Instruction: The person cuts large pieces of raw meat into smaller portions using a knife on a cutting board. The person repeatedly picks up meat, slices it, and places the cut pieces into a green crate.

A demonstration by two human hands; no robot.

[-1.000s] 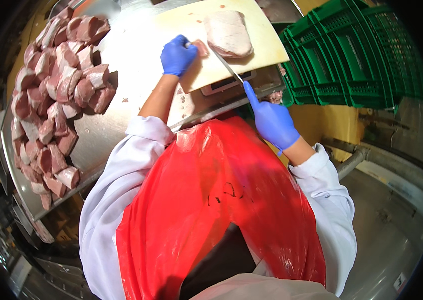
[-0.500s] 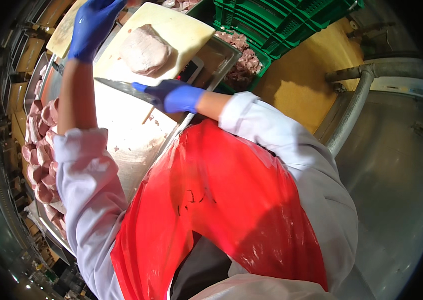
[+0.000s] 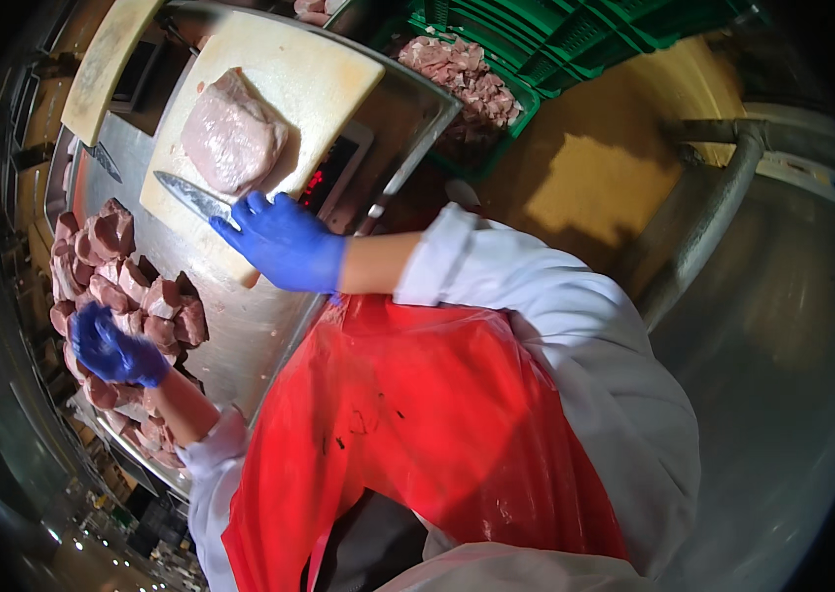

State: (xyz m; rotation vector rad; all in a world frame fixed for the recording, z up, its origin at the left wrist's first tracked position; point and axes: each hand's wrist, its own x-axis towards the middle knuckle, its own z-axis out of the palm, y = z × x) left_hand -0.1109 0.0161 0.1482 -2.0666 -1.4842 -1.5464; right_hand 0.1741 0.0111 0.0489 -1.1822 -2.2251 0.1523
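My left hand (image 3: 111,345), blue-gloved and blurred, is over the pile of raw pink meat chunks (image 3: 188,321) at left; whether it grips one is unclear. My right hand (image 3: 274,242), also gloved, is closed on a knife at the handle, which it mostly hides. The blade (image 3: 181,192) points up-left across the cream cutting board (image 3: 324,74), just below a large pale slab of meat (image 3: 232,133). A scale with a red display (image 3: 317,180) shows beside the board. The chunks rest on a steel table (image 3: 220,345).
A green crate of meat trimmings (image 3: 471,89) stands beyond the table, beside stacked green crates (image 3: 575,39). Another board (image 3: 102,64) and a second knife (image 3: 104,163) lie at upper left. A metal rail (image 3: 708,237) runs at right, by yellow flooring (image 3: 615,168).
My left hand has dropped from the top of the view to the meat pile. My right hand and the knife moved left and slightly down relative to the view, which has also shifted.
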